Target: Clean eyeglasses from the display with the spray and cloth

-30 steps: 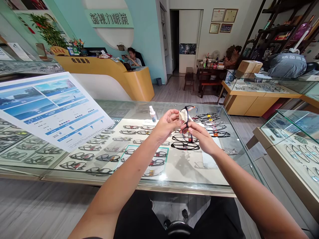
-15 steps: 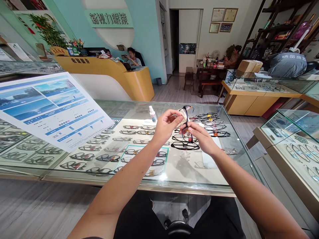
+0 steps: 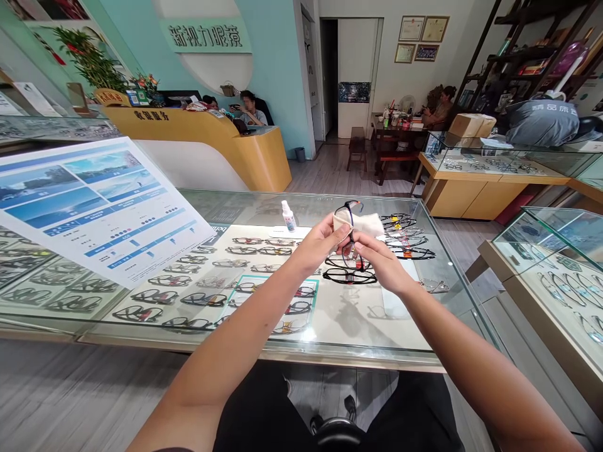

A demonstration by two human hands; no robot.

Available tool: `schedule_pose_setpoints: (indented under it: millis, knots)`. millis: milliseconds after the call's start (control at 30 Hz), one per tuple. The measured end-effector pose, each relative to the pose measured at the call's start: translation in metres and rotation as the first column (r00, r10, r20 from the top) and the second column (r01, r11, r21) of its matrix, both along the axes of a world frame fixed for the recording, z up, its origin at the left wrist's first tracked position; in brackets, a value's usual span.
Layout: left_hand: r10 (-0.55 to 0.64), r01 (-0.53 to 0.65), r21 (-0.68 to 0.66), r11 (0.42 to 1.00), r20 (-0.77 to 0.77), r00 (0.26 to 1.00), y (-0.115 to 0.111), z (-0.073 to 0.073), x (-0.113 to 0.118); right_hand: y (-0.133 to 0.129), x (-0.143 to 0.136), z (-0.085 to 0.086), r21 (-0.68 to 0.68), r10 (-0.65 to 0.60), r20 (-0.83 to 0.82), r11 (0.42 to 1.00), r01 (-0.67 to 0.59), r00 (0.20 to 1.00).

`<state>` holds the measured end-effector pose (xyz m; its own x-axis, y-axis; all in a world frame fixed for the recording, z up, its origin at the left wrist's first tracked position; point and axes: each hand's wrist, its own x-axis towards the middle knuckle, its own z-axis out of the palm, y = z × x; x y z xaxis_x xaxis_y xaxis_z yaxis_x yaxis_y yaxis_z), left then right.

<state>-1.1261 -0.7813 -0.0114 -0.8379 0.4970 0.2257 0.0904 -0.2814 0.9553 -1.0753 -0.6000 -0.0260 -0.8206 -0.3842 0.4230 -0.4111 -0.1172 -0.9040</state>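
Observation:
Above the glass counter I hold a pair of dark-framed eyeglasses (image 3: pixel 352 206) turned on end, one lens above the other. My right hand (image 3: pixel 382 262) is closed on the frame near its middle. My left hand (image 3: pixel 324 237) pinches a pale cleaning cloth (image 3: pixel 370 224) against the upper lens, and the cloth hangs out beyond it to the right. The left thumb lies over the near side of the lens; the other left fingers are partly hidden behind. A white spray bottle (image 3: pixel 288 216) stands on the counter left of my hands.
Rows of eyeglasses (image 3: pixel 205 299) lie in the glass display case (image 3: pixel 348 359) below. A printed sheet (image 3: pixel 113 213) rises at the left. Another glass case (image 3: pixel 556 270) stands at the right. People sit behind the yellow reception desk (image 3: pixel 264 157) and at a wooden table (image 3: pixel 400 125).
The cloth was bunched in my left fingers; now it spreads out to the right behind the lens. My left hand has shifted slightly and its fingers have gone behind the lens.

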Motion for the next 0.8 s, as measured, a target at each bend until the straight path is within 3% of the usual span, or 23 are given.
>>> schedule_pose_setpoints:
  millis: [233, 433, 667, 800]
  knots:
    - [-0.050, 0.047, 0.036, 0.998, 0.074, 0.996, -0.001, 0.003, 0.004, -0.004, -0.006, -0.017, -0.080, 0.022, 0.161, 0.997, -0.010, 0.987]
    - [0.009, -0.010, 0.060, 0.998, 0.024, 1.000, -0.001, 0.005, 0.006, -0.003, -0.003, -0.007, -0.040, 0.015, 0.159, 0.999, -0.009, 0.987]
    - [0.078, -0.078, 0.048, 0.996, 0.007, 0.997, 0.003, -0.003, 0.003, -0.003, 0.002, -0.004, 0.021, 0.003, 0.149, 1.000, -0.006, 0.989]
    - [-0.033, 0.033, -0.007, 0.999, 0.025, 0.999, -0.008, 0.002, -0.005, 0.001, -0.001, -0.004, 0.007, 0.005, 0.181, 1.000, -0.007, 0.984]
